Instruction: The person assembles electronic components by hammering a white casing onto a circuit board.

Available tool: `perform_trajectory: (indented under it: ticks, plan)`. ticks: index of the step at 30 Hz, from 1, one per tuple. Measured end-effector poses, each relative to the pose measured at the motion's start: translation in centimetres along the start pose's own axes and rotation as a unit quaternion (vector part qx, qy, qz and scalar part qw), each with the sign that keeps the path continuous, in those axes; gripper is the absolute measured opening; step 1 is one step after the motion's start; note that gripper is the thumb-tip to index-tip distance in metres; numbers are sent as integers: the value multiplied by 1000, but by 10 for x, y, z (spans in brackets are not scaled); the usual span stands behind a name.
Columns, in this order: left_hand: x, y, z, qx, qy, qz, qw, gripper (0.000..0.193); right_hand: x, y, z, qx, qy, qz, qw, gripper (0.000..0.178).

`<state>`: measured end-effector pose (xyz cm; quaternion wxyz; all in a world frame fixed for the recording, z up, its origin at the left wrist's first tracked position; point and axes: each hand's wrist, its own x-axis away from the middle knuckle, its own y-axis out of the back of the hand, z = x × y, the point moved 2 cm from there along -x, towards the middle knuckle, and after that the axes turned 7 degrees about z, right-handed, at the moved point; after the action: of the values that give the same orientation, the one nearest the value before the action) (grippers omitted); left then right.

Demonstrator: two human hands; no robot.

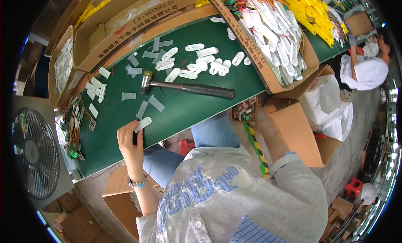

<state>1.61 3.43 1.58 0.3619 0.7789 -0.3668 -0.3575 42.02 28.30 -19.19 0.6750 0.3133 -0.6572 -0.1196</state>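
Note:
My left hand [131, 141] is closed at the near edge of the green table, its fingertips and thumb on a white oval plastic casing [143, 124]. Something dark shows between thumb and palm. My right forearm [271, 138] reaches down past the table's right edge, beside a small box of little parts [245, 109]; the fingers of that hand are hidden. Beyond my left hand lie clear plastic strips [156, 103] and a hammer [188, 88] with a dark handle. Several more white casings [206, 51] are scattered behind the hammer.
Cardboard boxes [125, 31] line the table's back. A carton heaped with white casings [272, 38] stands at the right, with yellow parts [307, 12] beyond. Wired boards [74, 130] lie at the left near a fan [33, 153]. Another person [368, 69] sits far right.

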Motion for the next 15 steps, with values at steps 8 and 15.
perform_trajectory:
  ticks: [8,15]
  plan:
    - [-5,9,-6,17,-20,-24,999,25,78,35,151,350,196,21,916,24]
    - [6,12,-4,44,17,-57,997,28,237,147,269,205,698,92,680,24]
